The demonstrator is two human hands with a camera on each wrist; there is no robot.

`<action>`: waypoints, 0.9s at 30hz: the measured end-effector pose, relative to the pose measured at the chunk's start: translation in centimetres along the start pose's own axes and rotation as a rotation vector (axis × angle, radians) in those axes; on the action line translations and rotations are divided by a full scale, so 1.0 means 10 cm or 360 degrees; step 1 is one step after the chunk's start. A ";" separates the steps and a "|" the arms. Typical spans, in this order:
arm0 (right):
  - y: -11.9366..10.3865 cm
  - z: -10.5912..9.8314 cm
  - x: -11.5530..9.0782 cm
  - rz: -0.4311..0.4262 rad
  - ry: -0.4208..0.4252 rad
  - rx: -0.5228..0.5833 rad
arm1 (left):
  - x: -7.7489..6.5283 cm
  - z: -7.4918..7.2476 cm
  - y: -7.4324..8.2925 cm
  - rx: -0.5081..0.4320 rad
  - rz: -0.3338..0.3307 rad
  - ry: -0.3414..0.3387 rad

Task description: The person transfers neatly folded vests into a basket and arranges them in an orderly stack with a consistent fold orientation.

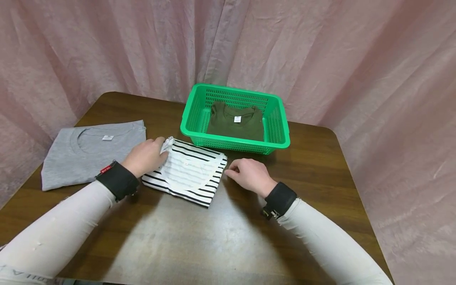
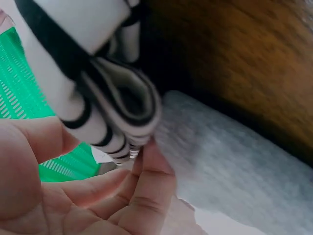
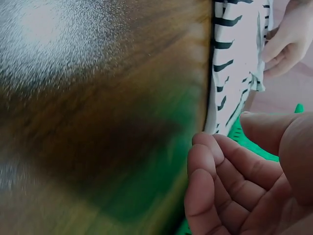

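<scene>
The left hand [image 1: 147, 156] pinches the striped shirt [image 1: 189, 171], the loosely curled right hand [image 1: 251, 174] holds nothing, and both white neck labels [image 1: 107, 137] are unreadable.

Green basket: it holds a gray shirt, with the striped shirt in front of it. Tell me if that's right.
The color is wrong: the head view shows a dark olive shirt in the green basket. The striped shirt is indeed in front of it.

You cannot surely read the sleeve letters [image 1: 29, 275], the red wristband tag [image 1: 106, 169] or the labels [image 1: 108, 137] on the grey shirt [image 1: 96, 158], near the desk's [image 1: 313, 170] left edge, and the olive shirt [image 1: 235, 129].
</scene>
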State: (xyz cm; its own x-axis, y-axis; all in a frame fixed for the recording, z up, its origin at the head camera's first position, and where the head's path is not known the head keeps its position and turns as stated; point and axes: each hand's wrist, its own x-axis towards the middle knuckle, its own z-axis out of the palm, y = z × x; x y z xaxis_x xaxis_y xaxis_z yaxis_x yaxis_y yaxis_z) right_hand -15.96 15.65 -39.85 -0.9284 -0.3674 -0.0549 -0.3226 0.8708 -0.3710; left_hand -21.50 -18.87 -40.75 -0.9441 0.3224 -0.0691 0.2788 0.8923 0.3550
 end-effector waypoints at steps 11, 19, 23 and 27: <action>-0.05 0.12 0.11 0.0090 -0.0114 0.0028 | 0.28 0.32 -0.54 0.0048 -0.0065 -0.0031; -0.09 0.17 0.16 0.0198 -0.0155 0.0031 | 0.23 0.31 -0.49 0.0088 -0.0036 -0.0029; -0.10 0.18 0.16 0.0231 -0.0170 -0.0002 | 0.05 0.08 -0.17 0.0034 -0.0027 -0.0107; -0.10 0.17 0.14 0.0239 -0.0168 -0.0013 | -0.03 0.00 -0.02 0.0014 -0.0037 -0.0157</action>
State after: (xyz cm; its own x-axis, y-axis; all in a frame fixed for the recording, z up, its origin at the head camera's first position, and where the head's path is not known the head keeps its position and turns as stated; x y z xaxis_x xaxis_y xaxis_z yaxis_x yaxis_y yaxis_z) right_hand -16.60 13.70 -41.15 -0.9420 -0.2648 -0.2062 -0.1836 0.9210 -0.3437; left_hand -21.29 -19.16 -40.78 -0.9285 0.3306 -0.1692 0.2587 0.9026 0.3440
